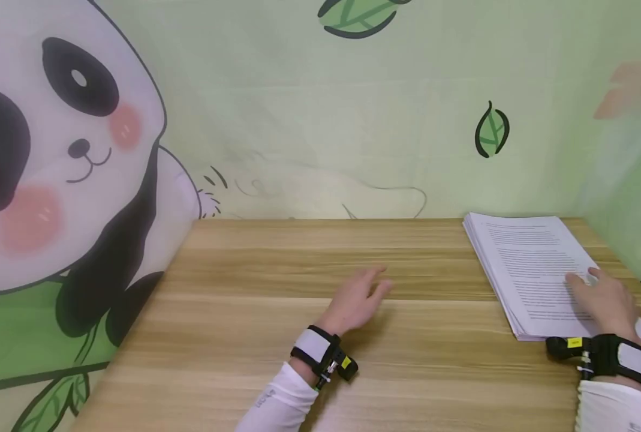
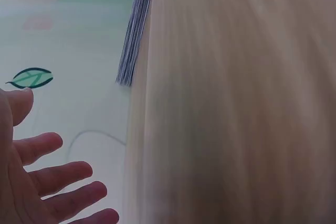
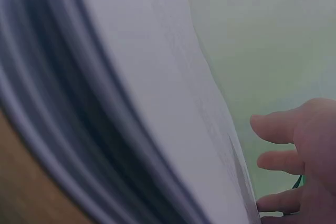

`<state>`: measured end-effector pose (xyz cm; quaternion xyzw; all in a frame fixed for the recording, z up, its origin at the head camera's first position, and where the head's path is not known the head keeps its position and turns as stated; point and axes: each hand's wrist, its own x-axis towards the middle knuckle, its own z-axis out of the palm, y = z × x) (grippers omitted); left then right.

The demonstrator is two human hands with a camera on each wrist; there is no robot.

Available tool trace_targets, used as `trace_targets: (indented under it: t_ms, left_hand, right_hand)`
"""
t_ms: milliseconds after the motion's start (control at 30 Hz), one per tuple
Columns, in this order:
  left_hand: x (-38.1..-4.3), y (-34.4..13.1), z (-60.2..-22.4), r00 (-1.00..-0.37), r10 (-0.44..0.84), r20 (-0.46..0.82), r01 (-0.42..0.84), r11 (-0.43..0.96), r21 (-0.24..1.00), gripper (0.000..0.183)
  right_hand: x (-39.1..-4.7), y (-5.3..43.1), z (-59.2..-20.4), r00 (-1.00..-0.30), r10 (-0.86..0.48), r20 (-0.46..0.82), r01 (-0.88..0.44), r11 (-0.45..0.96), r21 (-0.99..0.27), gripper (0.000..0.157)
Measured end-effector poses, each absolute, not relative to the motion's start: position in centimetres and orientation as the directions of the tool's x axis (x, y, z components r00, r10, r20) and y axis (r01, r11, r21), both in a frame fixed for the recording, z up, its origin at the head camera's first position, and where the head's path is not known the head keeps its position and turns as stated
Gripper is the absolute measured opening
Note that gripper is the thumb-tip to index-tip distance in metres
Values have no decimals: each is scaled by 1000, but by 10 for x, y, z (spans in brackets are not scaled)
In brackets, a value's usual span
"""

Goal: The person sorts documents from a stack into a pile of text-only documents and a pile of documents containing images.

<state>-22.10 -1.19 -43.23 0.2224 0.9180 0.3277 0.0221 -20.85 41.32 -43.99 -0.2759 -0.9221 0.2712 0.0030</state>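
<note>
A thick stack of printed paper sheets (image 1: 536, 270) lies at the right end of the wooden table. My right hand (image 1: 608, 303) is at the stack's near right side. In the right wrist view, the thumb stands apart from the paper, while the lower fingers (image 3: 281, 201) reach its edge with their tips partly hidden. My left hand (image 1: 355, 300) is held over the middle of the table with fingers spread and nothing in it. The left wrist view shows those fingers (image 2: 60, 177) extended, and the layered side of the stack (image 2: 137, 30) beyond.
The wood-grain tabletop (image 1: 234, 336) spreads left of the stack. Behind it hangs a pale green backdrop (image 1: 277, 108) with a large panda drawing (image 1: 131, 198) at left and printed leaves (image 1: 491, 131). Each wrist wears a strapped camera (image 1: 347, 366).
</note>
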Motion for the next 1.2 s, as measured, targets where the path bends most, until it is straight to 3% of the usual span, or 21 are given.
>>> trace_targets:
  t_ms: [400,767,900,1200]
  left_hand:
    - [-221,45,-444,-882,468,59,326,515,792,49]
    - [-209,99,-451,-870,481,-111,22,263,964,49]
    - [-208,119,-453,-879,446,-169,-94,187,978,47]
    - [-203,156,-455,-921,330,-208,-162,162,974,38]
  right_hand:
    - [-207,416,-437,-836,530,-143,527,703,-478,72]
    - [-205,405,-432,-882,448,-146,463,763,-452,71]
    - [-206,402,-430,-899,419,-125,426,775,-466,72]
    - [-207,393,-426,-895,441,-66,415,772,-482,65]
